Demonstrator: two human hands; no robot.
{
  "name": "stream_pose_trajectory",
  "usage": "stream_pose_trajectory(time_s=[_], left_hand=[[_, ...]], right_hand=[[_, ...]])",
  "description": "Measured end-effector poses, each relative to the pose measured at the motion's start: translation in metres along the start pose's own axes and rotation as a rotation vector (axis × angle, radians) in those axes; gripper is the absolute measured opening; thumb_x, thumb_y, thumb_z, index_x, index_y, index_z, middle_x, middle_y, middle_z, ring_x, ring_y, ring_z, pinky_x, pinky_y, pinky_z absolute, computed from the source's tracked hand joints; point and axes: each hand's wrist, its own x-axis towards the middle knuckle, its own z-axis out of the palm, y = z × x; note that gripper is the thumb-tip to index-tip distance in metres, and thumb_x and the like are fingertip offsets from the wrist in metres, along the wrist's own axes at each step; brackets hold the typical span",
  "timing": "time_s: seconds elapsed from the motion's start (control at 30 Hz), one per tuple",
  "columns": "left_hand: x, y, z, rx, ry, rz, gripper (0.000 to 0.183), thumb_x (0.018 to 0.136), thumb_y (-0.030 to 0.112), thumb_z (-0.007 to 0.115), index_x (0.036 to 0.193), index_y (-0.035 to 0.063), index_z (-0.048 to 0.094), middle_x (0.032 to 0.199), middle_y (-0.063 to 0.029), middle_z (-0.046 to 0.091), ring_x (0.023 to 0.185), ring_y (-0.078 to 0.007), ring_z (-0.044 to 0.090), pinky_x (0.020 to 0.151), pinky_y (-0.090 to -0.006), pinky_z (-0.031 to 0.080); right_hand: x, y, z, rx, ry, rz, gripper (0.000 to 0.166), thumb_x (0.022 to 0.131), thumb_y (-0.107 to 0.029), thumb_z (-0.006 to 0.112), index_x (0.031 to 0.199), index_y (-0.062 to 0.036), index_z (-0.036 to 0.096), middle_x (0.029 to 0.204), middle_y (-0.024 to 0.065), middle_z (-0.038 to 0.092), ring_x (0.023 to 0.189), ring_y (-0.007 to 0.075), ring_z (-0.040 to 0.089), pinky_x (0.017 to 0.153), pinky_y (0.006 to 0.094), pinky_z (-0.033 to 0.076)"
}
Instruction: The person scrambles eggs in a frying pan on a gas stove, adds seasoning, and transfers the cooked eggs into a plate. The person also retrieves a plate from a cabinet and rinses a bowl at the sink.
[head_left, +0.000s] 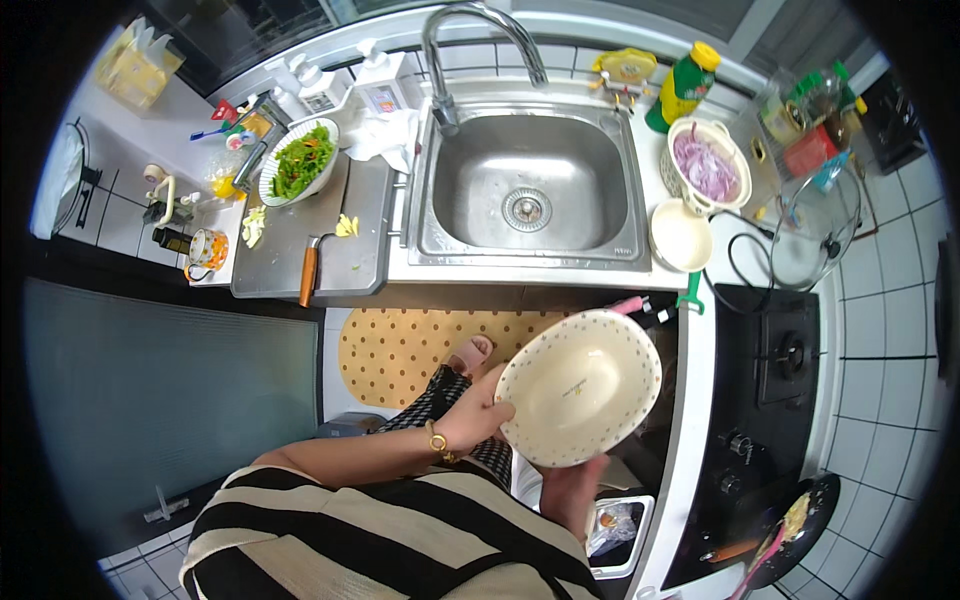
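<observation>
A cream oval bowl (581, 386) with small speckles around its rim is in front of me, its inside facing up and bare. My left hand (476, 412) grips the bowl's left edge, thumb over the rim, a gold-coloured bracelet on the wrist. Below the bowl's lower edge is my right hand (570, 487), partly hidden beneath it; whether its fingers hold the bowl is not clear. On the grey cutting board (281, 277) lie a knife with a wooden handle (308, 274), some pale yellow slices (347, 226) and a bowl of chopped greens (301, 165).
A steel sink (525, 187) with a faucet (480, 19) is set in the counter. Right of it are a basket of sliced red onion (706, 166), a cream bowl (681, 236) and a glass lid (814, 225). A pan (806, 536) sits by the black stove (757, 420); a bin (619, 536) stands below.
</observation>
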Motion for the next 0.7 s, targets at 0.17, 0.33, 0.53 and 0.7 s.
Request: stream_pose_trajectory(time_s=[0.17, 0.33, 0.53, 0.7], left_hand=[[0.041, 0.075, -0.036, 0.600, 0.131, 0.279, 0.045, 0.088, 0.016, 0.055, 0.131, 0.0026, 0.048, 0.123, -0.0161, 0.058, 0.108, -0.0280, 0.059, 0.088, -0.0380, 0.049], [0.136, 0.204, -0.142, 1.410, 0.879, 1.029, 0.037, 0.088, 0.022, 0.059, 0.118, 0.0016, 0.059, 0.120, -0.0177, 0.060, 0.104, -0.0350, 0.058, 0.088, -0.0425, 0.048], [0.237, 0.257, -0.231, 1.672, 0.705, 0.525, 0.019, 0.082, 0.014, 0.058, 0.095, 0.0038, 0.067, 0.091, -0.0166, 0.068, 0.092, -0.0310, 0.063, 0.074, -0.0415, 0.053], [0.237, 0.231, -0.237, 1.845, 0.638, 0.691, 0.015, 0.081, 0.013, 0.056, 0.090, 0.0083, 0.068, 0.075, -0.0120, 0.067, 0.081, -0.0252, 0.065, 0.068, -0.0375, 0.051]], right_hand=[[0.094, -0.025, 0.083, -0.059, 0.004, 0.095, 0.059, 0.081, -0.002, 0.053, 0.138, 0.0011, 0.036, 0.128, 0.0170, 0.052, 0.115, 0.0336, 0.056, 0.091, 0.0466, 0.053], [0.203, -0.039, 0.132, -0.111, -0.059, 0.270, 0.057, 0.078, 0.005, 0.047, 0.133, 0.0077, 0.035, 0.122, 0.0217, 0.052, 0.103, 0.0328, 0.062, 0.075, 0.0401, 0.062], [0.284, -0.031, 0.185, -0.204, -0.068, 0.266, 0.049, 0.078, 0.003, 0.046, 0.123, 0.0176, 0.038, 0.113, 0.0259, 0.055, 0.092, 0.0344, 0.066, 0.068, 0.0383, 0.064], [0.302, -0.029, 0.205, -0.147, -0.013, 0.255, 0.049, 0.076, 0.003, 0.045, 0.123, 0.0175, 0.039, 0.113, 0.0269, 0.055, 0.092, 0.0371, 0.067, 0.071, 0.0418, 0.063]])
